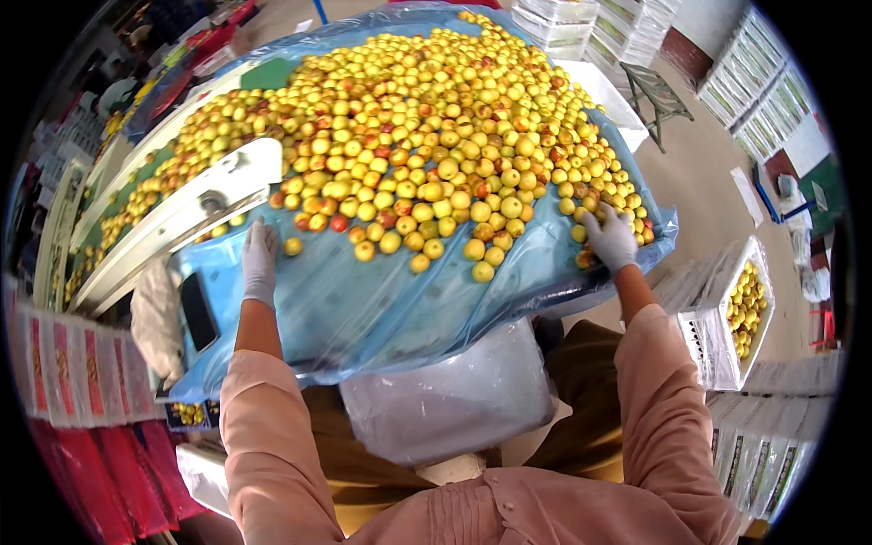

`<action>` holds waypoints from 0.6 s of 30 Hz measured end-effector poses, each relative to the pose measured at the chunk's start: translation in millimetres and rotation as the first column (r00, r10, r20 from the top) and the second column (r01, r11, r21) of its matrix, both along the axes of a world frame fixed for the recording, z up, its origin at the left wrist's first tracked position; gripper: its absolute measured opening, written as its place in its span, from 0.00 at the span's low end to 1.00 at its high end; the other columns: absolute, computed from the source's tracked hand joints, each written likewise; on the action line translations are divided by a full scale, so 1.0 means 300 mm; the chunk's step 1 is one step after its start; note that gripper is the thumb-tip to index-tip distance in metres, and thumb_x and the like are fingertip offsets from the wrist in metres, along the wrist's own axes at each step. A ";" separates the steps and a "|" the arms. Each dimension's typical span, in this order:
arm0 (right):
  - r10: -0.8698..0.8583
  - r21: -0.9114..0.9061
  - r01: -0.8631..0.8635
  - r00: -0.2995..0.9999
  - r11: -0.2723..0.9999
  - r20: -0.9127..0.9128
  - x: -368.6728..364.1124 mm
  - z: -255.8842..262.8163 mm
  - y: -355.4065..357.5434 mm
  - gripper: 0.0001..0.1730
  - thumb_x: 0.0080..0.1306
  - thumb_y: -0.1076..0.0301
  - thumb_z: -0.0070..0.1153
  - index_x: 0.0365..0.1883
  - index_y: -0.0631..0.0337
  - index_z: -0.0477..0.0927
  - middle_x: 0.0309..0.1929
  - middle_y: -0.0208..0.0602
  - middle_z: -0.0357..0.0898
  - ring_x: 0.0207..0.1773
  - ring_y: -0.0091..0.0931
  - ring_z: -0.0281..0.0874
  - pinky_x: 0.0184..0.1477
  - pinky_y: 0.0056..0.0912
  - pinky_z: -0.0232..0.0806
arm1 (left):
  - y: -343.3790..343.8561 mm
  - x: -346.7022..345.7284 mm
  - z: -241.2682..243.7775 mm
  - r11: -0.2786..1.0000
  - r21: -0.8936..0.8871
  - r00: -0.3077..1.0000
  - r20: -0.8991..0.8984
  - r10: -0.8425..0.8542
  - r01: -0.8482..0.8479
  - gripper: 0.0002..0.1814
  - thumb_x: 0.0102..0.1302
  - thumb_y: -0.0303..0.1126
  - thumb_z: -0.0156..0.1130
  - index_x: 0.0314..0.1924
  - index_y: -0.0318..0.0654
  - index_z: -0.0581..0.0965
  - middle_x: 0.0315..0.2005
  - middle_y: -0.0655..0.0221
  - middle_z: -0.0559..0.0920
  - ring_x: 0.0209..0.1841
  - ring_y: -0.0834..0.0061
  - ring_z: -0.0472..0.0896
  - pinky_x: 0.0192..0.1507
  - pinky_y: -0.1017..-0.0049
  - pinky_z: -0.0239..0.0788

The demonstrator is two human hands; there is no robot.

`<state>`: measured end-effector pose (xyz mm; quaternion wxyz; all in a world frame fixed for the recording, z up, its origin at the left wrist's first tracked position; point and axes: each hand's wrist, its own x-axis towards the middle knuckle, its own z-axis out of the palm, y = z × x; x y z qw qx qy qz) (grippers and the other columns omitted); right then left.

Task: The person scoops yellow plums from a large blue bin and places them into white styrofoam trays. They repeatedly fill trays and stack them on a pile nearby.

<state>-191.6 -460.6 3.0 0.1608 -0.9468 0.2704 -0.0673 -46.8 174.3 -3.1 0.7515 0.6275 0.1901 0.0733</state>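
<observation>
A broad heap of yellow, partly red jujube-like fruits (422,136) lies on a table covered with blue plastic sheeting (381,306). My left hand (259,262), in a pale glove, rests flat on its edge at the sheet beside the white conveyor end (238,170). Its fingers point away from me, and a single fruit (293,246) lies just to its right. At the table's right edge, my right hand (612,238), also gloved, spreads its fingers over the fruits there. Its fingertips touch some of them; I see none clasped, though the palm is hidden.
A black phone (199,310) and a beige cloth bag (157,320) lie by the table's left corner. Fruits fill part of a plastic-wrapped white crate (723,320) at right. A folding metal stand (654,99) and stacked boxes (763,75) stand beyond. Wrapped plastic (456,395) hangs before my knees.
</observation>
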 end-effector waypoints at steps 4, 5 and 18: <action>0.189 0.120 -0.242 0.920 0.963 0.342 0.110 -0.051 0.233 0.35 0.68 0.42 0.61 0.66 0.54 0.78 0.62 0.59 0.72 0.60 0.50 0.77 0.62 0.47 0.71 | -0.353 0.073 -0.024 0.947 0.215 0.952 0.142 -0.272 0.238 0.30 0.78 0.52 0.52 0.70 0.40 0.73 0.67 0.60 0.74 0.68 0.67 0.74 0.69 0.66 0.67; 0.150 0.169 -0.229 0.911 0.959 0.384 0.142 -0.032 0.290 0.33 0.68 0.43 0.61 0.65 0.53 0.79 0.60 0.57 0.74 0.59 0.49 0.78 0.63 0.46 0.70 | -0.452 0.079 -0.011 0.970 -0.051 0.963 0.144 -0.229 0.238 0.31 0.79 0.51 0.50 0.69 0.35 0.72 0.66 0.59 0.74 0.68 0.65 0.73 0.72 0.66 0.62; 0.230 0.869 -0.462 0.878 0.178 0.420 0.174 0.046 0.599 0.32 0.75 0.48 0.56 0.69 0.60 0.78 0.69 0.37 0.76 0.72 0.27 0.68 0.76 0.30 0.54 | -0.645 -0.141 -0.005 0.757 -0.200 0.783 0.161 -0.601 0.622 0.34 0.76 0.55 0.58 0.68 0.34 0.75 0.63 0.59 0.78 0.66 0.66 0.74 0.71 0.66 0.64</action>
